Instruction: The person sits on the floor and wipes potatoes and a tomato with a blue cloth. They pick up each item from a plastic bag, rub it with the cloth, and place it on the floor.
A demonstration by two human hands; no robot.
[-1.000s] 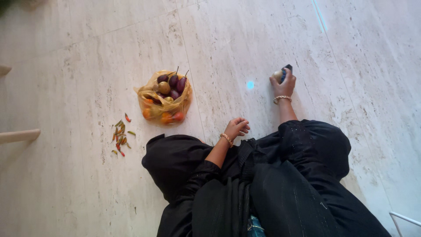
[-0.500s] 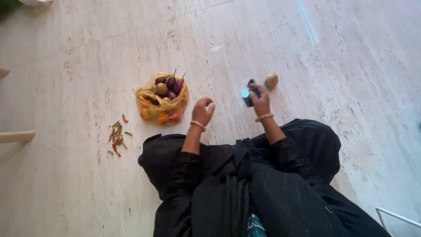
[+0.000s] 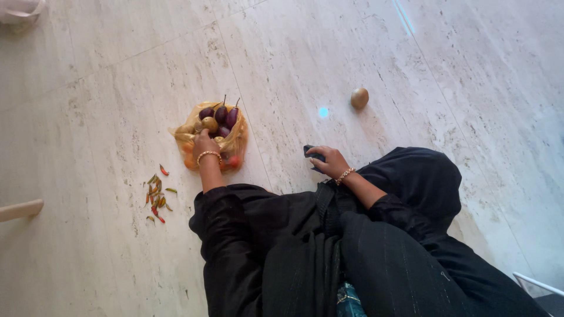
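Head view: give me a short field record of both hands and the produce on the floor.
left hand: reaching into the yellow bag, on the produce
bag contents: purple eggplants, round brownish pieces, orange ones
right hand: holding a small dark object
loose item: brown round vegetable alone on the floor
left of bag: scattered chili peppers

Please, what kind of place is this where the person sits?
Probably a home floor used for preparing food: pale stone floor tiles, a yellow plastic bag of vegetables under the left hand, and small chillies lying loose beside.
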